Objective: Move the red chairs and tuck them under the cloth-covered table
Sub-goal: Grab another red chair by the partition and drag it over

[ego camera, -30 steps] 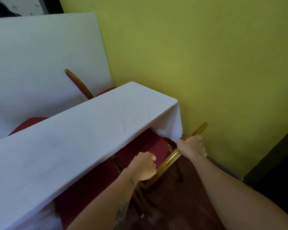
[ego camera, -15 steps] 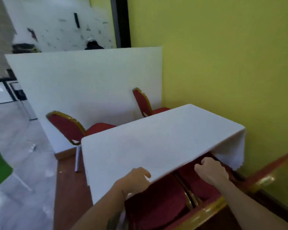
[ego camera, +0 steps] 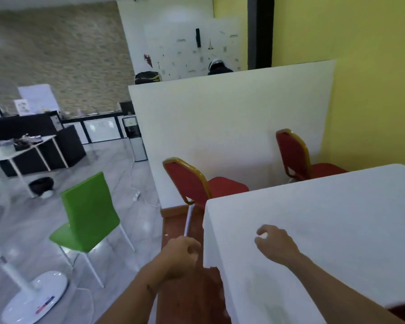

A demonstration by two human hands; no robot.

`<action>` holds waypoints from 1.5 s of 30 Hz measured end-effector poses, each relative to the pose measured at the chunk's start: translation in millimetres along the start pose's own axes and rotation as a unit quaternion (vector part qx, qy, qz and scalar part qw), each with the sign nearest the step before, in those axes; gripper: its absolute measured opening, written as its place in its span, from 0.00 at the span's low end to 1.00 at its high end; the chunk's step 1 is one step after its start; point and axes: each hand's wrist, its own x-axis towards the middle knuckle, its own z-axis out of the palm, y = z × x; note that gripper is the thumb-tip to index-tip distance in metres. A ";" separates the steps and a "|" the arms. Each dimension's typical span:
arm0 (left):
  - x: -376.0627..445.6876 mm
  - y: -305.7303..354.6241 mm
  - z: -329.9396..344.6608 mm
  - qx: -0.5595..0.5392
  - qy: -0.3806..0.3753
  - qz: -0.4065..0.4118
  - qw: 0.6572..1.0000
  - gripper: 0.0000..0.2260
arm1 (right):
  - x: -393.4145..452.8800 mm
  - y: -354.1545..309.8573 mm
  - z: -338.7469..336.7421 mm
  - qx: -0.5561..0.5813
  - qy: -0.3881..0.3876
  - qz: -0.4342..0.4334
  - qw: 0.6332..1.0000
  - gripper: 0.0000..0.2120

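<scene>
The table with the white cloth [ego camera: 325, 218] fills the right half of the view. Two red chairs with gold frames stand on its far side, one at the left corner [ego camera: 192, 183] and one further right [ego camera: 295, 155], seats partly under the table. A patch of red seat [ego camera: 211, 284] shows below the cloth's near left corner. My left hand [ego camera: 181, 256] hovers beside that corner, fingers curled loosely, holding nothing. My right hand [ego camera: 276, 245] hangs over the cloth, fingers apart and empty.
A white partition [ego camera: 220, 127] stands behind the red chairs, and a yellow wall [ego camera: 372, 66] runs along the right. A green chair [ego camera: 89, 218] and a white fan base [ego camera: 31, 298] stand on the grey floor at left. A white side table [ego camera: 14, 150] sits further back.
Both hands have let go of the gold chair back they gripped a second ago. The view has swung left and up, from the wall corner to the open room.
</scene>
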 end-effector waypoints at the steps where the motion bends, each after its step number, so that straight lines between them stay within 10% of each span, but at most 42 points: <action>1: 15.4 -9.1 -9.8 0.005 0.005 0.001 1.000 0.18 | 18.2 -12.2 10.1 0.004 -0.003 -0.007 1.000 0.19; 21: 389.2 -89.6 -162.1 0.090 0.009 0.058 0.994 0.16 | 345.8 -201.0 47.0 0.024 -0.006 -0.048 0.999 0.24; 32: 579.9 -141.9 -175.8 0.338 -0.036 0.162 0.926 0.38 | 458.9 -263.3 104.2 -0.018 -0.073 -0.007 0.997 0.33; 45: 693.7 -150.1 -189.0 0.391 -0.167 0.286 0.859 0.12 | 524.7 -294.6 162.4 -0.099 -0.046 0.068 0.992 0.18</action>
